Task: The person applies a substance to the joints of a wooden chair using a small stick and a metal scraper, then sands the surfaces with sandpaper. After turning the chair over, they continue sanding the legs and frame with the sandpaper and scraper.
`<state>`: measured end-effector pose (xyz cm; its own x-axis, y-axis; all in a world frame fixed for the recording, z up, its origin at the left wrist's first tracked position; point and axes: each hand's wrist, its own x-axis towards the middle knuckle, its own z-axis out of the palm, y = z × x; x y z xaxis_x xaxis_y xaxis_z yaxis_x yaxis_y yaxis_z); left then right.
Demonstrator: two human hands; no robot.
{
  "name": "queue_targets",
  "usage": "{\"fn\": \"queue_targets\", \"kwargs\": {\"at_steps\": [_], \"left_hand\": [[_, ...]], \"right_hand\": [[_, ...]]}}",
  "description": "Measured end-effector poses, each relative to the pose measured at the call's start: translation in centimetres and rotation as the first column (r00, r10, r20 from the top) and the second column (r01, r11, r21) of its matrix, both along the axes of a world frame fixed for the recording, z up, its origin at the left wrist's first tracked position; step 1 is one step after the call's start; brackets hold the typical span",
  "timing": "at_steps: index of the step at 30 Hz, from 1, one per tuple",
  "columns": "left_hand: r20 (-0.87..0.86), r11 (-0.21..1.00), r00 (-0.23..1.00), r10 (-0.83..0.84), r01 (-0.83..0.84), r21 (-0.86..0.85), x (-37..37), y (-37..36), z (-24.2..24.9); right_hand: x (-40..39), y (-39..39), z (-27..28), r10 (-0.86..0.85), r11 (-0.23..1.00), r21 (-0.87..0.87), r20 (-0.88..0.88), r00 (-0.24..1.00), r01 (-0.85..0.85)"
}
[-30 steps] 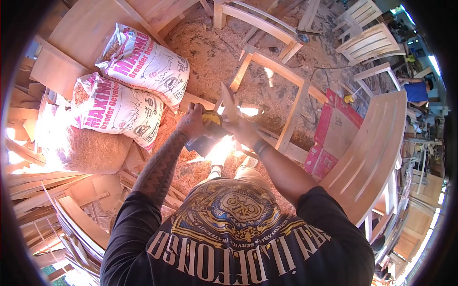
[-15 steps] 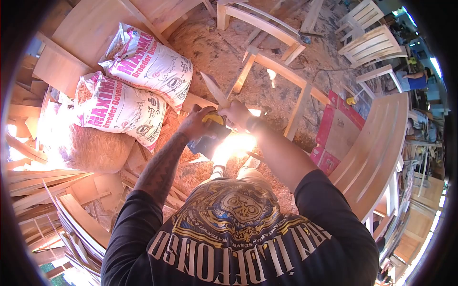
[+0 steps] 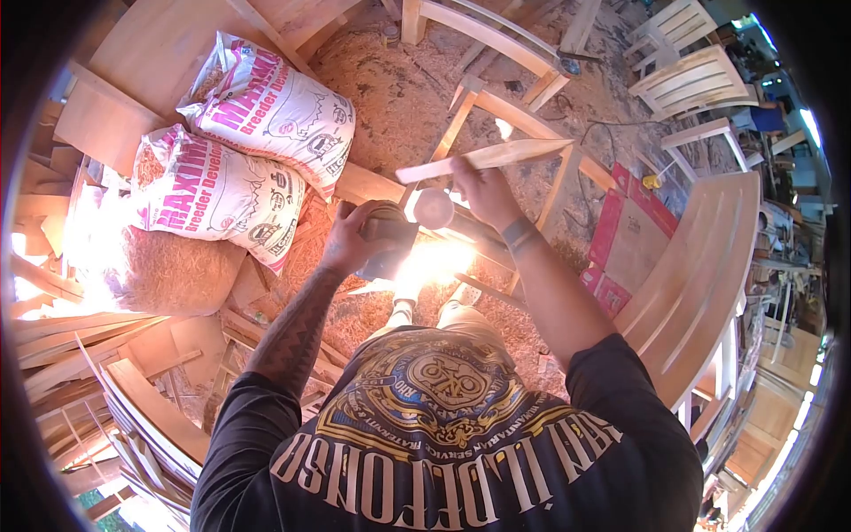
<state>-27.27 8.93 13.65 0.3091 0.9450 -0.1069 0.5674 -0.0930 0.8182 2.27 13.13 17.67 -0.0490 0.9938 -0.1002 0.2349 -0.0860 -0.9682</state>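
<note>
My left hand [image 3: 348, 238] is wrapped round a dark handheld sander [image 3: 390, 235] in front of my body. A pale round disc [image 3: 434, 208] shows at the sander's right side. Just to the right and farther from me, my right hand [image 3: 481, 191] grips a pale wooden piece [image 3: 514, 155] near its middle. That piece lies nearly level across the view, one end tapering to a point at the right and the blunter end above the disc. My fingers partly hide both things, and strong glare washes out the area below the sander.
Two printed sacks [image 3: 279, 120] of shavings stand at the left, near stacked boards [image 3: 151, 399]. Ahead are wooden chair frames [image 3: 523, 115] on a shavings-covered floor. A slatted bench back [image 3: 700, 275] stands at the right beside red-edged cardboard [image 3: 629, 239]. Another person [image 3: 767, 120] is far right.
My right hand has moved right, away from the sander, and the wooden piece has swung from slanting up-left to nearly level. The pale disc has come into sight.
</note>
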Motion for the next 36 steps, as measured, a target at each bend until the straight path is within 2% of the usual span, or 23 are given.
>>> {"fn": "queue_targets", "kwargs": {"at_steps": [2, 4, 6, 7, 10, 14, 16, 17, 20, 22, 26, 28, 29, 32, 34, 36], "left_hand": [[0.056, 0.999, 0.998, -0.011, 0.009, 0.034, -0.3, 0.3, -1.5], [0.092, 0.990, 0.992, -0.083, 0.071, 0.125, -0.3, 1.5, -2.7], [0.147, 0.985, 0.974, -0.173, 0.175, -0.003, -0.1, 2.8, -3.1], [0.178, 0.972, 0.960, -0.214, 0.228, -0.063, 0.0, 3.4, -3.2], [0.133, 0.935, 0.941, -0.312, 0.329, -0.131, 0.8, 4.6, -2.4], [0.053, 0.929, 0.941, -0.335, 0.339, -0.152, 1.5, 5.1, -0.8], [0.013, 0.938, 0.947, -0.320, 0.319, -0.134, 1.5, 4.9, -0.1], [0.016, 0.941, 0.953, -0.301, 0.300, -0.155, 1.2, 4.8, -0.5], [0.005, 0.942, 0.971, -0.241, 0.235, -0.241, 0.0, 5.1, -1.7], [-0.034, 0.926, 0.979, -0.200, 0.177, -0.332, -0.6, 5.3, -2.9], [0.288, 0.869, 0.954, -0.078, 0.206, -0.449, -1.4, 4.0, -1.8], [0.405, 0.850, 0.914, -0.022, 0.230, -0.473, -2.2, 3.5, -2.7], [0.432, 0.847, 0.902, -0.016, 0.241, -0.473, -2.4, 3.1, -2.1], [0.475, 0.848, 0.880, -0.029, 0.273, -0.454, -3.3, 1.6, -0.4], [0.454, 0.866, 0.888, -0.071, 0.281, -0.413, -4.4, 0.4, -1.5], [0.484, 0.826, 0.875, 0.015, 0.262, -0.499, -5.2, -0.8, -3.4]], "right_hand": [[-1.4, -0.9, 0.5, 0.043, 0.975, 0.209, 0.175, 0.984, -0.080], [-2.0, -1.2, 1.2, 0.097, 0.986, 0.119, 0.174, 0.980, -0.119], [-2.1, -0.9, -0.3, 0.091, 0.995, 0.029, 0.219, 0.971, -0.100], [-2.3, -0.8, -1.4, 0.063, 0.998, -0.002, 0.100, 0.993, -0.063], [-2.9, -0.6, -4.8, 0.098, 0.989, -0.117, 0.061, 0.993, -0.091], [-4.4, -1.1, -8.5, 0.282, 0.959, -0.067, 0.081, 0.956, -0.277], [-4.7, -1.2, -9.7, 0.373, 0.923, -0.108, 0.020, 0.928, -0.369], [-5.2, -1.4, -8.4, 0.318, 0.944, -0.139, 0.143, 0.937, -0.299], [-6.0, -1.1, -9.0, 0.312, 0.950, -0.062, 0.204, 0.928, -0.305], [-6.1, -0.7, -9.1, 0.336, 0.941, -0.112, 0.232, 0.913, -0.318], [-6.1, 0.8, -11.0, 0.386, 0.901, -0.277, 0.158, 0.909, -0.334], [-6.1, 0.6, -10.9, 0.377, 0.912, -0.258, 0.225, 0.898, -0.318], [-6.1, 0.5, -10.0, 0.372, 0.918, -0.247, 0.259, 0.891, -0.311], [-6.0, -0.6, -7.2, 0.326, 0.925, -0.269, 0.191, 0.926, -0.270], [-5.1, -0.6, -9.0, 0.283, 0.945, 0.065, 0.322, 0.903, -0.320], [-4.5, -0.1, -8.0, 0.196, 0.843, 0.388, 0.422, 0.885, -0.372]]}}
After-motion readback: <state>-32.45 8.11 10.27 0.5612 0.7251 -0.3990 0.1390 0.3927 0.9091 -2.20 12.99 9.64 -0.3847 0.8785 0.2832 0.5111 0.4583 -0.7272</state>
